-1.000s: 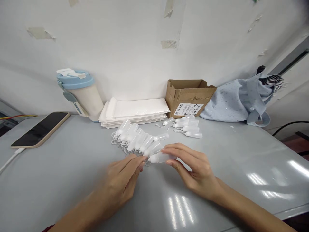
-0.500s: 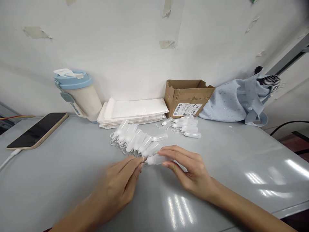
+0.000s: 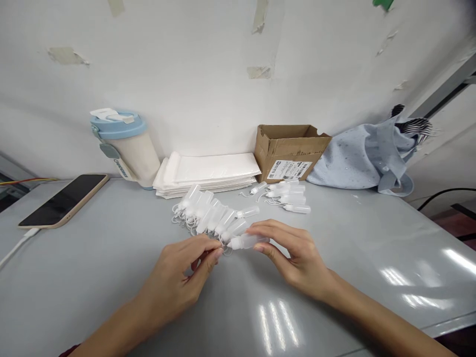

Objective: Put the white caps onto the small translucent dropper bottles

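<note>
Between the thumb and fingers of my right hand (image 3: 293, 253) is a small translucent squeeze bottle (image 3: 245, 242), tilted on its side with its pointed nozzle toward the left. My left hand (image 3: 186, 270) is pinched closed just left of the nozzle tip; what its fingertips hold is too small to make out. A thin looped strap shows beneath the nozzle. Right behind my hands lies a row of similar bottles (image 3: 206, 210), nozzles toward me, their thin straps tangled at the near side. One more bottle (image 3: 248, 212) lies crosswise beside that row.
A second group of bottles (image 3: 292, 196) lies before an open cardboard box (image 3: 288, 153). White envelopes (image 3: 208, 171) are stacked against the wall, next to a blue-lidded tumbler (image 3: 130, 148). A phone (image 3: 65, 201) with a cable is at the left, a light blue bag (image 3: 353, 156) at the right.
My left fingertips have drawn slightly away from the nozzle, whose pointed tip now shows. My right hand still holds the bottle in nearly the same place. The whole view has shifted a little.
</note>
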### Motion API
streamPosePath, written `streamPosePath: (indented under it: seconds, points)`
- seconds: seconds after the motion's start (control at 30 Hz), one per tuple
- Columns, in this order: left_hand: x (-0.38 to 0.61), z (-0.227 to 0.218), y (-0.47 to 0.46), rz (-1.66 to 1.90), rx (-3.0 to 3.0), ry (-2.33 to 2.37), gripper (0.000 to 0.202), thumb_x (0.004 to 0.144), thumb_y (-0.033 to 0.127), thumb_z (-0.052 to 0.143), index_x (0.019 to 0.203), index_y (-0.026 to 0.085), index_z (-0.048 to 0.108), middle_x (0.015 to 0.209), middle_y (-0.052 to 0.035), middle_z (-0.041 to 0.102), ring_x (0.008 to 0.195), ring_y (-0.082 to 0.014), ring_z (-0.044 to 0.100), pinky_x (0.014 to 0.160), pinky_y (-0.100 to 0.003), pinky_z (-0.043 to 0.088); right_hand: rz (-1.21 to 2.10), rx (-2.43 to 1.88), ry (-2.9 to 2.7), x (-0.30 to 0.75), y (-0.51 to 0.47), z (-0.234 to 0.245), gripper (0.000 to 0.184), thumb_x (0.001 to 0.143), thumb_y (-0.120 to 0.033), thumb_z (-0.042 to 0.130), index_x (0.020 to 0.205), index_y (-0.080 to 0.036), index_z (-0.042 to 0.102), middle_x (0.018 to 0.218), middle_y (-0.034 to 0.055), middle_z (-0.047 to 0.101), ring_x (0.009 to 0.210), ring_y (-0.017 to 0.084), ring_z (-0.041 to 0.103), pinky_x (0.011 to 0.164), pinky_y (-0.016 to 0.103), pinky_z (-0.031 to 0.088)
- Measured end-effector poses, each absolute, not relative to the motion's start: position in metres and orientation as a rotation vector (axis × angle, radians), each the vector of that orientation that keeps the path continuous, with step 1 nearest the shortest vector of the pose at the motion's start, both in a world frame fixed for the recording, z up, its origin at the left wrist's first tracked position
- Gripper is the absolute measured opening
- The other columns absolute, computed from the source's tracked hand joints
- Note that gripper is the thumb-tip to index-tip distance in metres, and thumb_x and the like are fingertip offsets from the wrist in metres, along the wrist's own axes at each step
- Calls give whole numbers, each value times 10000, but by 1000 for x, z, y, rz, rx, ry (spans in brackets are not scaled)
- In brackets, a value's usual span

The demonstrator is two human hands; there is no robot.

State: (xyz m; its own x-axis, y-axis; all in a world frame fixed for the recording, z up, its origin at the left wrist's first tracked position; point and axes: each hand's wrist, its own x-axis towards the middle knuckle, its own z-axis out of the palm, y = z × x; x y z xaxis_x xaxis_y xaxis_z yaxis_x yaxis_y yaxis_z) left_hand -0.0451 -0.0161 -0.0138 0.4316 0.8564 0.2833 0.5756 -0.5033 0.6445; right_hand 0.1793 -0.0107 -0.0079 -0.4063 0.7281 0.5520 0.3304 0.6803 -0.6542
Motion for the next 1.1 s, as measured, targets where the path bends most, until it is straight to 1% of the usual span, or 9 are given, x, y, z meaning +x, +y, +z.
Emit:
streamPosePath:
  seconds: [0.17, 0.3, 0.47, 0.63, 0.8, 1.0, 1.1]
  points:
    - [-45, -15, -17, 883, 2302, 1162, 137, 885, 167, 479, 831, 208, 599, 624, 43, 576, 523, -96, 508, 514, -190, 405, 600, -824, -2004, 179, -12, -8, 207, 852, -63, 550, 1035, -64, 648, 930, 144, 679, 859, 182, 644, 747, 287, 528]
    - [-44, -17, -17, 908, 2321, 1127, 137, 881, 154, 481, 823, 206, 594, 611, 40, 568, 516, -96, 506, 493, -183, 398, 626, -822, -2005, 179, -12, -9, 200, 849, -67, 555, 1023, -54, 654, 915, 146, 683, 837, 181, 646, 732, 284, 527]
    - [-42, -20, -19, 970, 2344, 1046, 140, 881, 124, 476, 874, 204, 591, 617, 39, 547, 516, -95, 477, 498, -192, 385, 656, -808, -2007, 179, -12, -8, 205, 845, -60, 557, 1026, -63, 655, 895, 134, 689, 819, 177, 648, 720, 281, 525]
    - [-41, -20, -19, 986, 2372, 1023, 135, 875, 104, 486, 878, 200, 581, 608, 47, 516, 504, -87, 447, 490, -186, 371, 662, -810, -2006, 178, -13, -8, 209, 847, -64, 554, 1030, -81, 653, 889, 125, 693, 803, 175, 649, 707, 284, 528]
    - [-42, -21, -19, 980, 2405, 1009, 137, 872, 90, 482, 875, 190, 576, 628, 39, 532, 517, -86, 465, 505, -184, 384, 660, -798, -2009, 177, -13, -10, 208, 849, -60, 544, 1027, -80, 651, 894, 128, 691, 805, 177, 648, 703, 287, 529]
    - [-42, -23, -20, 992, 2439, 982, 150, 877, 88, 468, 889, 187, 580, 622, 42, 510, 507, -87, 450, 492, -187, 374, 655, -792, -2017, 176, -14, -12, 210, 855, -60, 538, 1035, -78, 646, 901, 128, 689, 817, 177, 647, 711, 286, 526]
    - [-41, -22, -18, 1020, 2472, 991, 153, 872, 84, 483, 925, 189, 582, 651, 38, 552, 525, -84, 482, 513, -179, 397, 663, -801, -2035, 177, -10, -10, 195, 867, -79, 539, 1032, -103, 640, 906, 107, 687, 818, 168, 642, 716, 278, 521]
